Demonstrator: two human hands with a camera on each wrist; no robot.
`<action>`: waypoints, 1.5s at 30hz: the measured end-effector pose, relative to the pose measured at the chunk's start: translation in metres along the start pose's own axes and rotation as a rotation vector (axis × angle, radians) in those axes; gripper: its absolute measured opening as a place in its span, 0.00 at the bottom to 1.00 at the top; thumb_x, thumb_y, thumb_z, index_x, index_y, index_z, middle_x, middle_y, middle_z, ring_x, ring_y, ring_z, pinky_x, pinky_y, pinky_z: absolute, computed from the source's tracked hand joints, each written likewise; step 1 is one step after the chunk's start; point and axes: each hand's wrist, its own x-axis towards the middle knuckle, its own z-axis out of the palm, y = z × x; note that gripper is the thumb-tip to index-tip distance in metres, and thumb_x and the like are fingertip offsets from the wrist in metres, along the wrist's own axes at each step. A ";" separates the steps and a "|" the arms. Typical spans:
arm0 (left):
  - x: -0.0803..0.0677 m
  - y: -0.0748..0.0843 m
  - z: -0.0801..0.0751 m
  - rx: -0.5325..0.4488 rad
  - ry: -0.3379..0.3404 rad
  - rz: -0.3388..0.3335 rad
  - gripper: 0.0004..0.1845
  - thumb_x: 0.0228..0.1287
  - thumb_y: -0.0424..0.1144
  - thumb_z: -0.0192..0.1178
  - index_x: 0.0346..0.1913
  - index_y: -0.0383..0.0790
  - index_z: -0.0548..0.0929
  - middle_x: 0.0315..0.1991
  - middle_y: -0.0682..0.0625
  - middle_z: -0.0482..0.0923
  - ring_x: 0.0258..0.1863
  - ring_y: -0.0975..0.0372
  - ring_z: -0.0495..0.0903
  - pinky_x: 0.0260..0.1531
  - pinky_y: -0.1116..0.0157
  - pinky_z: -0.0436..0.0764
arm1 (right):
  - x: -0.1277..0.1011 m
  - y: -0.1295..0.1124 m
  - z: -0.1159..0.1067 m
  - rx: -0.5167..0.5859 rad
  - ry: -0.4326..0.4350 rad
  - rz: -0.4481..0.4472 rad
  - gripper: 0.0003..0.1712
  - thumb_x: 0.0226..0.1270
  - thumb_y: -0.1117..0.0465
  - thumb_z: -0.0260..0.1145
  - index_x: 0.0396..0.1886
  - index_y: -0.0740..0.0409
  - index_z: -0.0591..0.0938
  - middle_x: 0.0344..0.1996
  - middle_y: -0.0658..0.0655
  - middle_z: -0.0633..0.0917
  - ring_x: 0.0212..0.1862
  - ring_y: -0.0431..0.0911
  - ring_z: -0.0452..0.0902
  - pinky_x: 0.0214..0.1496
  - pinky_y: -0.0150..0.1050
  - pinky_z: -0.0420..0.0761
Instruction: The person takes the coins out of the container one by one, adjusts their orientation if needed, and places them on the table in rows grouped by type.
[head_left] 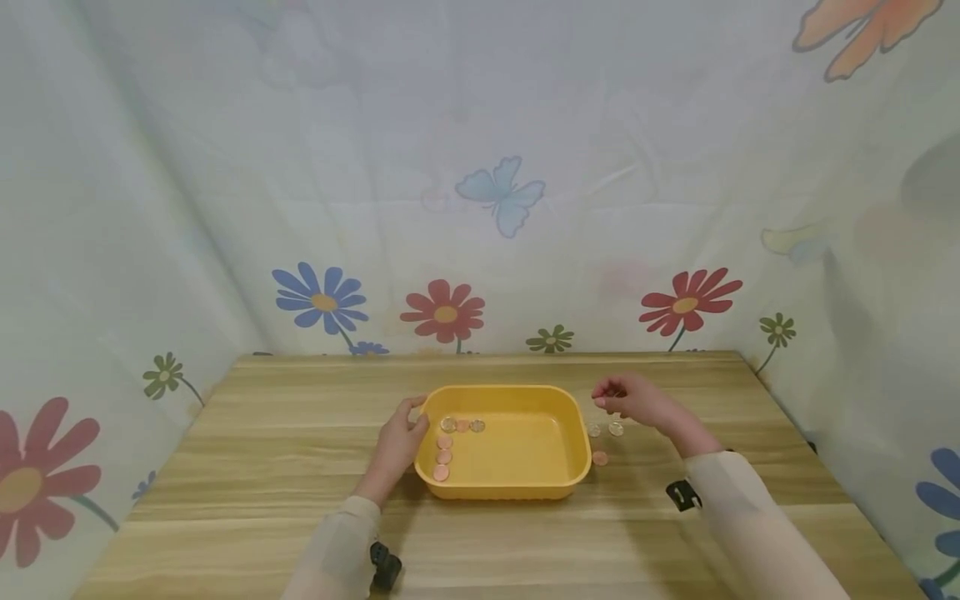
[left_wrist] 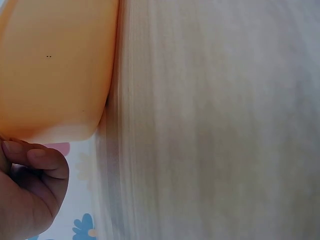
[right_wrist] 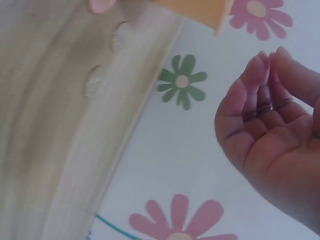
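Note:
A yellow tray stands mid-table and fills the upper left of the left wrist view. Several coins, copper and silver, lie along its left inner side. My left hand grips the tray's left rim, fingers curled at its corner. Three loose coins lie on the table right of the tray. My right hand hovers just above them, fingertips drawn against the thumb. Whether a coin sits in that pinch is hidden.
The wooden table is enclosed on three sides by a flower-and-butterfly printed cloth. Its right edge is close to my right forearm. Blurred silver coins lie near the table's far edge in the right wrist view.

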 end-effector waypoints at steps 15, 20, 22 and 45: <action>-0.001 0.000 0.000 -0.019 -0.013 -0.013 0.24 0.78 0.37 0.50 0.73 0.38 0.69 0.46 0.30 0.85 0.32 0.56 0.85 0.26 0.64 0.85 | 0.029 -0.055 0.003 -0.127 -0.155 -0.088 0.09 0.75 0.59 0.64 0.43 0.61 0.82 0.39 0.58 0.86 0.40 0.46 0.78 0.48 0.39 0.81; -0.001 0.000 -0.001 -0.001 0.010 0.020 0.24 0.77 0.36 0.51 0.72 0.36 0.70 0.46 0.28 0.86 0.38 0.49 0.88 0.32 0.61 0.87 | 0.041 -0.075 0.009 -0.188 -0.235 -0.137 0.09 0.73 0.58 0.66 0.44 0.60 0.83 0.37 0.55 0.86 0.39 0.42 0.77 0.46 0.35 0.79; 0.000 0.000 -0.001 0.003 0.010 0.020 0.24 0.77 0.36 0.51 0.72 0.36 0.70 0.47 0.28 0.85 0.40 0.48 0.88 0.34 0.59 0.88 | 0.046 -0.082 0.011 -0.202 -0.267 -0.149 0.09 0.73 0.59 0.66 0.44 0.59 0.83 0.38 0.54 0.86 0.39 0.41 0.77 0.46 0.34 0.79; -0.003 0.002 -0.003 0.014 -0.005 0.016 0.24 0.77 0.36 0.50 0.72 0.35 0.70 0.46 0.28 0.86 0.39 0.48 0.88 0.33 0.60 0.87 | 0.104 -0.110 0.073 -0.278 -0.517 -0.217 0.12 0.70 0.60 0.68 0.50 0.58 0.85 0.46 0.53 0.89 0.44 0.37 0.80 0.52 0.30 0.81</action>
